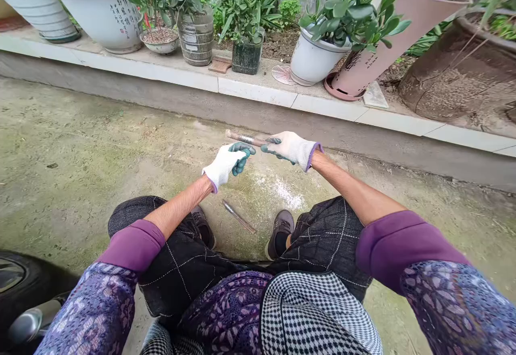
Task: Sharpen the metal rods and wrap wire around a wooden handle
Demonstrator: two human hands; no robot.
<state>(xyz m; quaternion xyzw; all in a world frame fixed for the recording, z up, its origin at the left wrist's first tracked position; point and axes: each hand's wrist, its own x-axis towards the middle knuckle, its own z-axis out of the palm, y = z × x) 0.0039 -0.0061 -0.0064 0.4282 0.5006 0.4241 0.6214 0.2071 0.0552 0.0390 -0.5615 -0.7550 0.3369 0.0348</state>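
Grip shut around a metal-banded wooden handle in left hand and right hand, concrete curb well ahead.

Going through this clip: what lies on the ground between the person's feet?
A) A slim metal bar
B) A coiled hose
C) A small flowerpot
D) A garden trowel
A. A slim metal bar lies on the concrete between the shoes, below the gloved left hand and right hand that hold a rod.
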